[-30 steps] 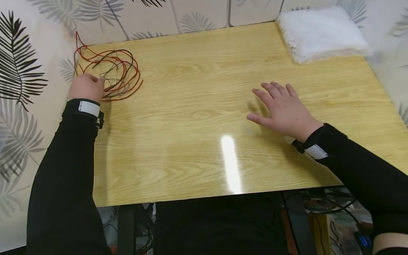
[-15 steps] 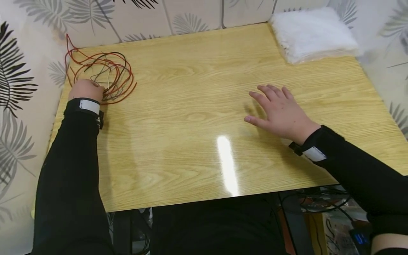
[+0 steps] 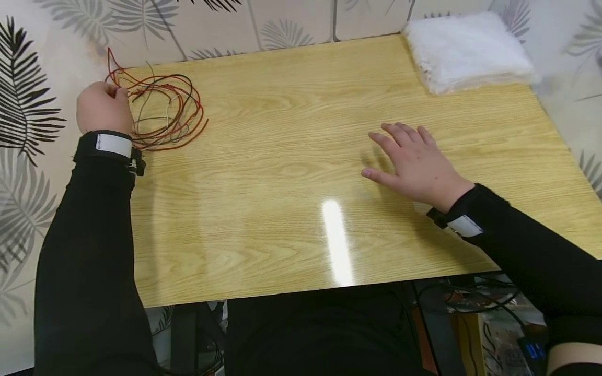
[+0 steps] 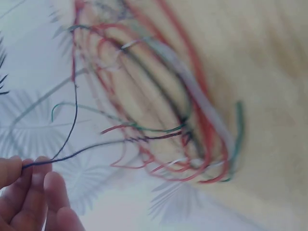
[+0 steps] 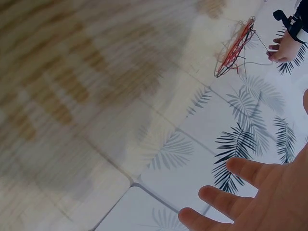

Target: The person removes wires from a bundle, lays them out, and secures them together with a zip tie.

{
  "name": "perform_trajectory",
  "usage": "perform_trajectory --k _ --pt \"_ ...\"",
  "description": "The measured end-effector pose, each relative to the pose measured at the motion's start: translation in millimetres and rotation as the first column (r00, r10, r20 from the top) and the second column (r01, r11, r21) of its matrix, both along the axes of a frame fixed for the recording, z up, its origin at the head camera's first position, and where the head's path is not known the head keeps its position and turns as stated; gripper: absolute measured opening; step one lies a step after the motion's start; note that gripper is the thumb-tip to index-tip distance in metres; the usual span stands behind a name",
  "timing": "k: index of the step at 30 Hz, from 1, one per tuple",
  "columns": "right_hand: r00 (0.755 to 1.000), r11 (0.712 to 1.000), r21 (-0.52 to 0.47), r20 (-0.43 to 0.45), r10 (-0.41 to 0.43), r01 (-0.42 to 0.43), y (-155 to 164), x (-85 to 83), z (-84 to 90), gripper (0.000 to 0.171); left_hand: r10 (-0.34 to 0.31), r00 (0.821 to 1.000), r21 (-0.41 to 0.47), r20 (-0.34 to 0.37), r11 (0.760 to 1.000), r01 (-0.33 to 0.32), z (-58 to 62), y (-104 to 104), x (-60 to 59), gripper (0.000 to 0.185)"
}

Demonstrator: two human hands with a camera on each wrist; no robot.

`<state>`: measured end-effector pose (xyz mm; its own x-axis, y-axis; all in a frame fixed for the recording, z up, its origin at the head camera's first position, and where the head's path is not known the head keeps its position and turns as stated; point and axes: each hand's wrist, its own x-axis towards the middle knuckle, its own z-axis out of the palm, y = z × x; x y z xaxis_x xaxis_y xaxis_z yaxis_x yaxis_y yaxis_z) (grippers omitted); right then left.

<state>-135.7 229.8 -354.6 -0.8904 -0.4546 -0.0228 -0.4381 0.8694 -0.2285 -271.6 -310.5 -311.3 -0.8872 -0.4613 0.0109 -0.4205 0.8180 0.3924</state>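
Observation:
A loose coil of red, black, green and whitish wires (image 3: 192, 94) lies at the table's far left corner. At its left edge my left hand (image 3: 104, 109) is raised, thumb and finger pinching a thin dark wire (image 4: 73, 155), as the left wrist view shows. That wire runs from the fingertips back into the coil, with a second dark strand rising from the same pinch. My right hand (image 3: 418, 164) is spread palm down over the right half of the table, holding nothing. Its fingers (image 5: 219, 199) show straight in the right wrist view.
A white, soft-looking pack in clear plastic (image 3: 470, 52) sits at the back right corner. The wood-grain table (image 3: 282, 156) meets a leaf-patterned wall (image 3: 291, 26) at the back and left. Black cables (image 3: 475, 300) hang below the front edge.
My left hand has moved up and left from the coil's near side, and a thin strand now stands up at the coil's back. The right hand has stayed put.

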Motion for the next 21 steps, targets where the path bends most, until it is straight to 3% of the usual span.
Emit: perform_trajectory --k 7,13,21 --pt "1.000 1.000 0.004 0.005 0.000 0.000 0 1.8 0.5 0.082 0.048 0.986 0.011 -0.161 0.999 -0.047 28.1 12 8.4 0.046" --pt "1.000 1.000 0.007 -0.001 -0.007 0.007 0 1.9 2.5 0.083 0.063 0.941 0.083 -0.331 0.996 -0.038 55.3 29 19.2 0.039" --pt "1.000 1.000 0.001 0.000 0.000 0.000 -1 2.3 5.5 0.082 0.126 0.904 0.231 -0.408 0.973 -0.031 106.4 48 28.5 0.031"
